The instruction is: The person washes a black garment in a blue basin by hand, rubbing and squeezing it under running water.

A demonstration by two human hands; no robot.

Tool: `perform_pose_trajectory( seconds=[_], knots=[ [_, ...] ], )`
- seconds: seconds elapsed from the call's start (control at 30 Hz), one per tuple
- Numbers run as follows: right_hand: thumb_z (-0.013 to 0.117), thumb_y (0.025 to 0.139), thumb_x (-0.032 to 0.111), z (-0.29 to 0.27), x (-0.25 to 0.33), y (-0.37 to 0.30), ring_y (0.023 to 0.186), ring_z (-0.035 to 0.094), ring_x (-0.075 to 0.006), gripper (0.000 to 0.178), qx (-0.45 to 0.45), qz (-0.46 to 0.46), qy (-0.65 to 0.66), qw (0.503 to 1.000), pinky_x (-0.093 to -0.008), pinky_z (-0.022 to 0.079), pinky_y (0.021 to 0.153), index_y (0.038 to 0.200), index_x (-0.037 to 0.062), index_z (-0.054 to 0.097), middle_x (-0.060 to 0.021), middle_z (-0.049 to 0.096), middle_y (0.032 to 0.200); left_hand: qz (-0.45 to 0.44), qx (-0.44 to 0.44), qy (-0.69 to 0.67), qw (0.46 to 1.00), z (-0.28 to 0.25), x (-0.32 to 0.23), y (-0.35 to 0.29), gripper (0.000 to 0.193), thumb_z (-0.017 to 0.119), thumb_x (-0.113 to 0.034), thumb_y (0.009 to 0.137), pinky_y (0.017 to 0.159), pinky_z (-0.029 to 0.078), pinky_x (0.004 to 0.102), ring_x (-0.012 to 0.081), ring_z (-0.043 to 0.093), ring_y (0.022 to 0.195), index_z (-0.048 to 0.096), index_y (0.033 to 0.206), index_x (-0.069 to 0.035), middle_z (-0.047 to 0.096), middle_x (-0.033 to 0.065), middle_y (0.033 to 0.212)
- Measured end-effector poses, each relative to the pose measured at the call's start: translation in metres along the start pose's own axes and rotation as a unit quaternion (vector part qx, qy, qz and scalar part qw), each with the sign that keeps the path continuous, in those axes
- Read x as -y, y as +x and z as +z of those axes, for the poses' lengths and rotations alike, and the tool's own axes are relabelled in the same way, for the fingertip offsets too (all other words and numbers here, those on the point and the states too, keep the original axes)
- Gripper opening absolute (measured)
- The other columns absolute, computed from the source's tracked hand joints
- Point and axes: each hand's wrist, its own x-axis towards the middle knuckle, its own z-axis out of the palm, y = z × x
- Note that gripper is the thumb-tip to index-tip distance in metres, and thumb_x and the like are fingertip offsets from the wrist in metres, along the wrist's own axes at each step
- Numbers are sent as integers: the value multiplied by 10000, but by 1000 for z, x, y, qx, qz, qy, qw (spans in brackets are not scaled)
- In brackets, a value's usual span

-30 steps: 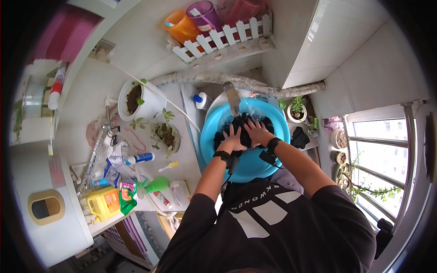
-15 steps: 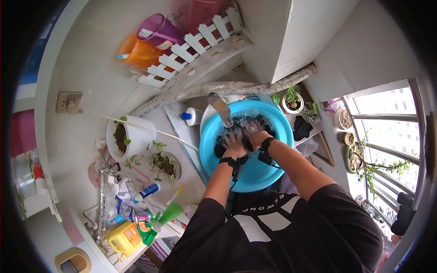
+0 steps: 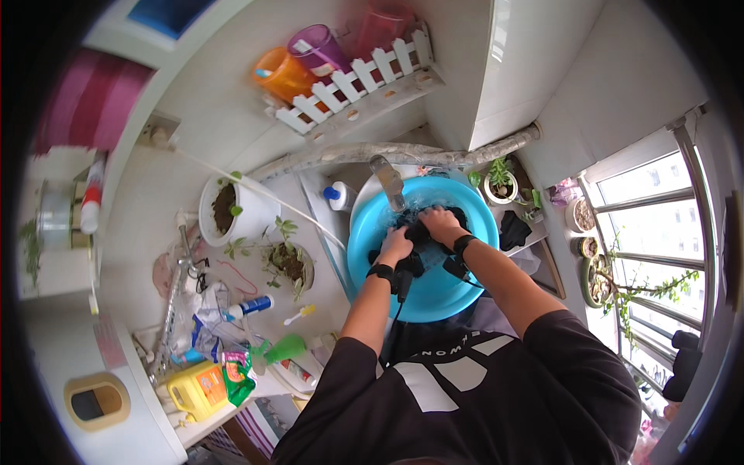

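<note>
A light-blue basin [image 3: 434,306] of water stands under the tap [image 3: 387,183], with a dark wet cloth [image 3: 423,242] in it. My left hand [image 3: 397,246] is closed on the left part of the cloth. My right hand [image 3: 442,225] grips it farther back on the right, fingers curled over the fabric. Part of the cloth is raised between both hands, and water splashes behind them near the tap. Each wrist wears a black strap with a small dark device and a cord. The fingertips are partly hidden by the cloth.
Left of the basin stand a white bottle with a blue cap [image 3: 339,196], a white plant pot [image 3: 257,208] and another potted plant [image 3: 288,266]. A yellow jug [image 3: 198,391] and a green spray bottle [image 3: 284,349] are nearer. A small potted plant [image 3: 500,186] sits right of the basin.
My hands, spread on the cloth in foamy water before, have closed on it and lifted part of it. The head view has shifted, moving the surroundings slightly rightward.
</note>
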Motion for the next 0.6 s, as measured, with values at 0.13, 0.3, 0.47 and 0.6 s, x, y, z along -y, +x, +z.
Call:
perform_pose_trajectory(
  seconds=[0.13, 0.3, 0.47, 0.6],
  knots=[
    [595, 774, 134, -16, -39, 3, 1016, 630, -371, 448, -33, 156, 356, 921, -427, 514, 868, 1221, 152, 617, -192, 682, 1030, -232, 43, -580, 779, -17, -29, -24, 365, 526, -230, 849, 913, 497, 445, 325, 617, 1064, 642, 1162, -81, 675, 162, 1038],
    [606, 811, 298, -33, 4, -19, 1005, 638, -363, 384, -72, 104, 481, 867, -416, 491, 905, 1132, 98, 677, -209, 681, 1052, -187, 15, -838, 512, -20, -69, -62, 611, 363, -612, 935, 994, 472, 432, 274, 615, 1129, 610, 1201, -121, 646, 76, 1211],
    [534, 878, 570, -60, 65, -57, 943, 638, -435, 586, -86, 120, 351, 924, -454, 507, 871, 1088, 45, 685, -251, 681, 964, -81, 44, -855, 511, 6, -62, -59, 722, 374, -741, 892, 989, 457, 448, 302, 588, 1133, 589, 1219, -134, 615, 88, 1246],
    [522, 885, 603, -60, 65, -56, 900, 649, -426, 597, -136, 152, 238, 950, -475, 524, 836, 1027, 50, 698, -248, 682, 911, 55, 56, -915, 396, 32, -67, -49, 556, 381, -593, 978, 975, 462, 417, 272, 553, 1173, 558, 1240, -135, 596, 80, 1237]
  ],
)
